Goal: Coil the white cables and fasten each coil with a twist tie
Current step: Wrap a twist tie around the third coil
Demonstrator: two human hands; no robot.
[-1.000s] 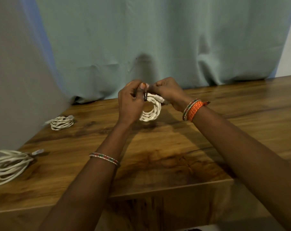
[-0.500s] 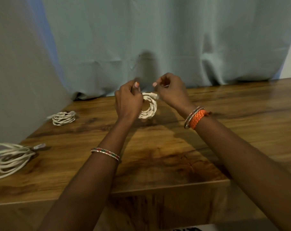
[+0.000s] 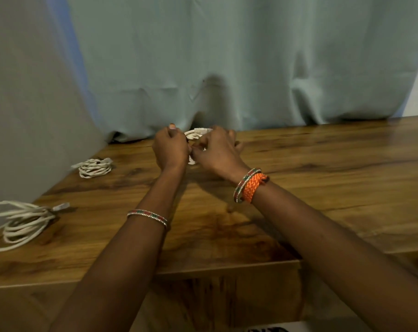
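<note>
Both hands meet over the far middle of the wooden table (image 3: 323,188). My left hand (image 3: 171,149) and my right hand (image 3: 216,150) curl round a small coil of white cable (image 3: 197,133), which is mostly hidden behind them; only its top and a white plug end show. The twist tie cannot be made out between the fingers. A tied small white coil (image 3: 94,167) lies at the far left. A larger, looser white cable bundle (image 3: 21,224) lies at the near left edge.
A grey-green curtain (image 3: 227,68) hangs right behind the table's far edge. A grey wall (image 3: 23,116) borders the left side. The table's front edge runs across the bottom, with a lower shelf step at the right.
The hands have closed together over the coil and lowered toward the table; the right hand now covers most of it. The view has tilted so the hands sit farther away.
</note>
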